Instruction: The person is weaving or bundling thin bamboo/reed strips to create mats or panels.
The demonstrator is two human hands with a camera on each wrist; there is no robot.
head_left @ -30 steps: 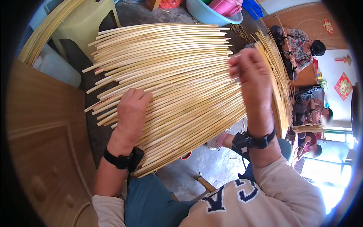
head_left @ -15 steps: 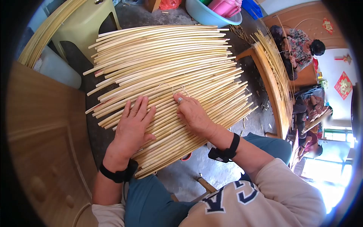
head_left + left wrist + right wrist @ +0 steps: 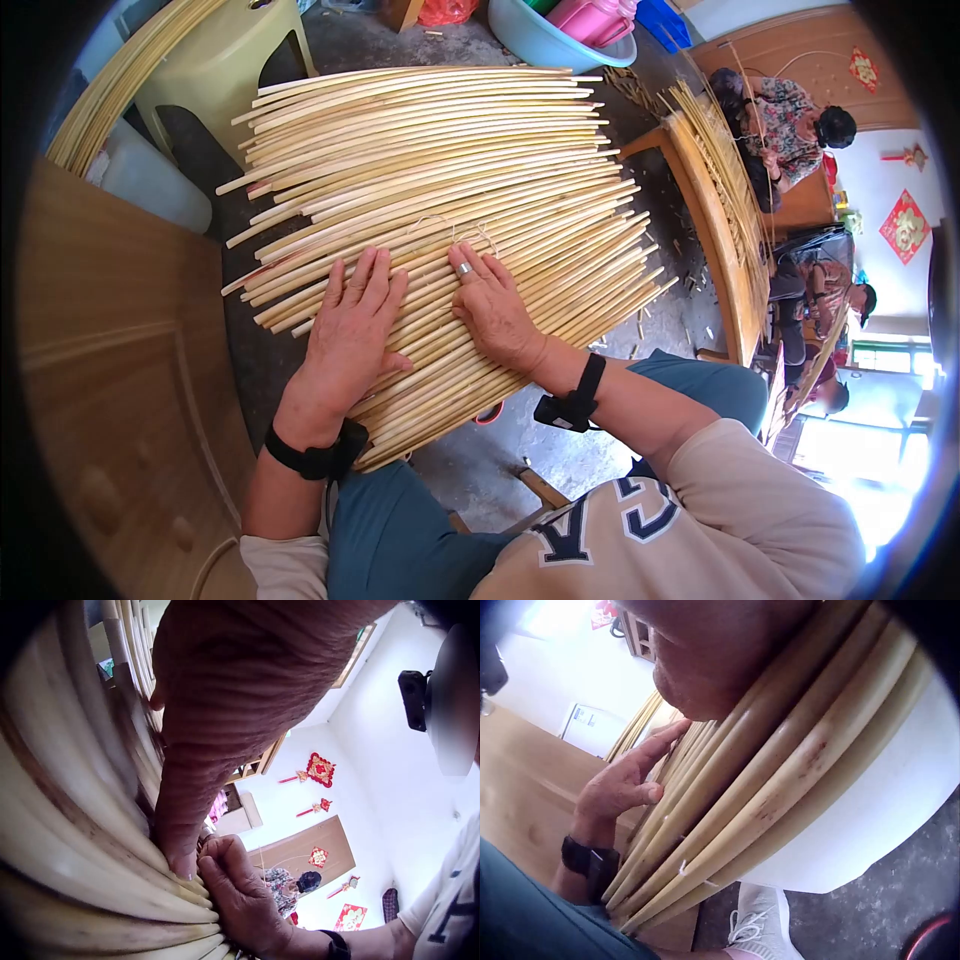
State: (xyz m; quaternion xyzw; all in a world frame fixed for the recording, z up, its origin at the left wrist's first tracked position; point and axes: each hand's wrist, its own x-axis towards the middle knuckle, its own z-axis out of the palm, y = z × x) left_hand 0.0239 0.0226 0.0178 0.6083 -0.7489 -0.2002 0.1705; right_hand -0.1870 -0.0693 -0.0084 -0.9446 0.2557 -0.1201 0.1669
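Long pale sticks (image 3: 420,170), bound side by side as a slatted mat, spread before the person in the head view. My left hand (image 3: 350,330) lies flat on the mat's left part, fingers spread. Close to its right, my right hand (image 3: 497,318), a metal ring on one finger, rests with extended fingertips on the sticks. Thin loose thread (image 3: 432,219) curls just beyond the fingertips; whether any is under them cannot be told. In the left wrist view, the right hand (image 3: 244,900) is beside the left thumb. The left hand (image 3: 615,787) touches the sticks in the right wrist view.
A wooden bench (image 3: 715,235) bearing more sticks stands at the right. Behind are a blue basin (image 3: 565,45) and a yellowish stool (image 3: 215,75). A wooden panel (image 3: 130,350) borders the left. Several people sit at the far right, one in a floral top (image 3: 790,115).
My right hand came down from its raised place at the right onto the mat, then its fingers straightened forward. My left hand flattened and spread its fingers on the sticks.
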